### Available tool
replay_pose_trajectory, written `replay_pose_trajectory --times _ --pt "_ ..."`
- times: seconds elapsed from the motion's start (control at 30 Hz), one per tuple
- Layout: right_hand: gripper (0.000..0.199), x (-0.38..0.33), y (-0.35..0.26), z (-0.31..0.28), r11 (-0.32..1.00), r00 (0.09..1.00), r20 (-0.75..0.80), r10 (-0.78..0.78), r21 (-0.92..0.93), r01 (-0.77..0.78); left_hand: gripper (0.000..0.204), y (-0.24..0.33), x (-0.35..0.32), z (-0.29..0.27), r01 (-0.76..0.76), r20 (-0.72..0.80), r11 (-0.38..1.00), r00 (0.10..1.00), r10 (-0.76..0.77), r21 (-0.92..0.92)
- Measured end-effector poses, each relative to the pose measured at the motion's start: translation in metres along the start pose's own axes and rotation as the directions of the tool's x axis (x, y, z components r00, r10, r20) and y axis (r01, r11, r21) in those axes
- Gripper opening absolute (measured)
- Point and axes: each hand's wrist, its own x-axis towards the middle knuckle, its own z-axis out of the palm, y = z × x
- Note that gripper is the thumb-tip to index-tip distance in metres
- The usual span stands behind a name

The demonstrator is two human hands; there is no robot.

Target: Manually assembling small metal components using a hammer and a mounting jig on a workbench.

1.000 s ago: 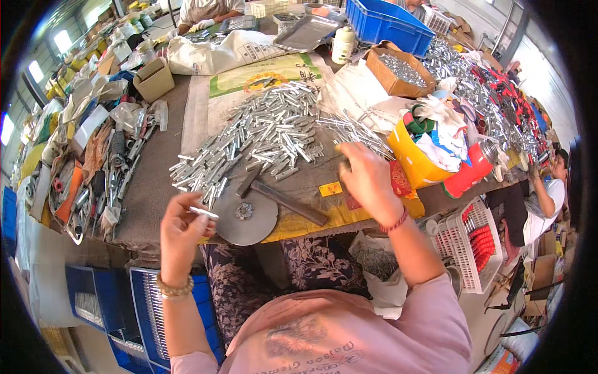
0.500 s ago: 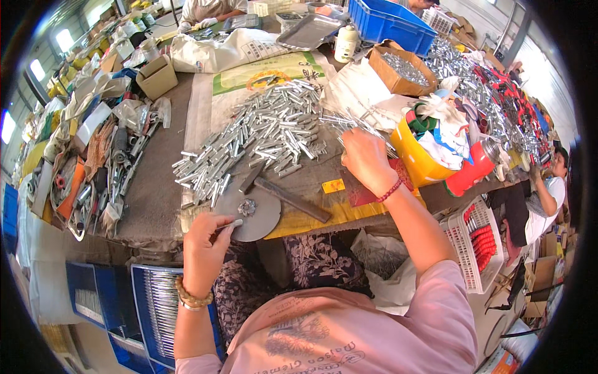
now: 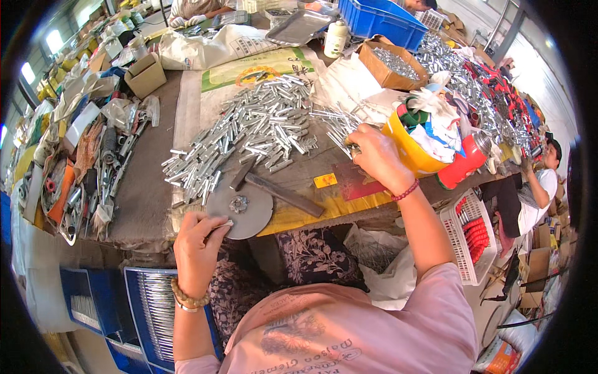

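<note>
Left fingers (image 3: 209, 222) pinch a metal piece (image 3: 230, 222) beside a disc (image 3: 255, 218); right fingers (image 3: 359, 136) curl near thin rods (image 3: 336, 129), grip unclear.

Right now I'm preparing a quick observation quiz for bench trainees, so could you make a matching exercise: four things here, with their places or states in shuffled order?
Things:
1. hammer
2. round grey disc
3. yellow bucket
4. open cardboard box

Places or states:
A. white cloth showing at its top
B. filled with small metal pieces
C. lying with its handle angled rightward
D. right by the left hand

Pairs: 1-C, 2-D, 3-A, 4-B
</note>
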Motion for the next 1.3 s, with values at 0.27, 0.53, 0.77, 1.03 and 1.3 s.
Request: replay_pose_trajectory --times 0.27,0.53,0.77,1.03,1.3 --pt "0.012 0.002 -0.003 0.0 0.981 0.994 -0.033 -0.106 -0.169 0.099 0.018 -0.002 0.0 0.001 -0.016 0.01 1.0 1.0 0.016 0.02" --pt "0.015 -0.006 -0.021 -0.001 0.98 0.967 -0.184 -0.175 0.059 0.188 0.018 -0.005 -0.001 0.0 0.001 0.016 0.999 1.0 -0.002 0.039" --pt "0.031 -0.026 -0.115 -0.003 0.268 0.996 0.015 0.083 0.963 -0.037 0.016 -0.006 0.003 0.001 0.022 0.044 1.0 0.999 -0.022 0.016" --pt "0.017 -0.041 -0.164 0.032 0.649 0.958 -0.11 -0.266 0.714 0.263 0.022 -0.007 -0.003 -0.001 0.007 0.035 1.0 0.999 -0.008 0.024" --pt "0.007 -0.036 -0.163 0.03 0.785 0.849 -0.185 -0.495 0.322 0.529 0.018 -0.009 0.0 0.003 -0.021 -0.017 0.996 1.0 0.023 0.087"
